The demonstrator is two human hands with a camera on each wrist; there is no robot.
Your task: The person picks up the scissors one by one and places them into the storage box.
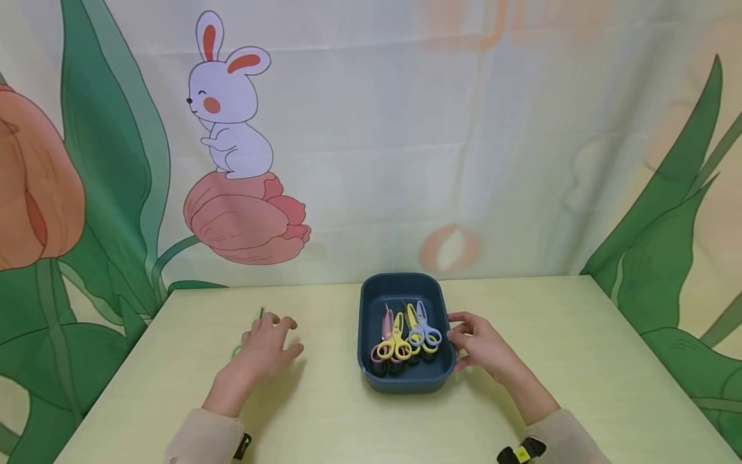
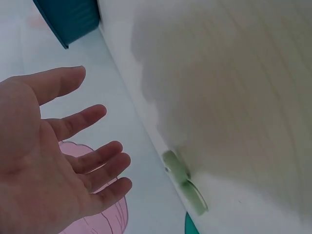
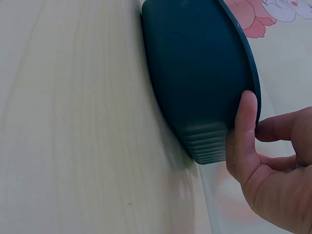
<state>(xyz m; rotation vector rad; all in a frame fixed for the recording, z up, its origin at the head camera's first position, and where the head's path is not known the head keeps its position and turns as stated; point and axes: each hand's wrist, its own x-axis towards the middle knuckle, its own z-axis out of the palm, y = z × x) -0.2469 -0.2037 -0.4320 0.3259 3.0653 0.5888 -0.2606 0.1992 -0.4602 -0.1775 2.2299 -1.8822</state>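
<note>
My left hand [image 1: 268,345] hovers over the table with fingers spread and nothing in its grasp. Partly hidden beneath it lies a pair of green scissors [image 1: 236,351], blurred in the left wrist view. A dark blue plastic bin [image 1: 406,385] sits near the middle of the table. On its right side my right hand [image 1: 478,341] holds the rim, one digit along the outer wall and another at the edge. Inside the bin lie pink scissors [image 1: 388,325], yellow scissors [image 1: 398,335] and blue scissors [image 1: 422,316], overlapping one another, with dark round parts below the handles.
A pale wood-grain table [image 1: 336,425] runs back to a hanging cloth [image 1: 371,161] printed with a rabbit, tulips and leaves. Straps with dark fittings [image 1: 522,451] sit at both sleeve cuffs.
</note>
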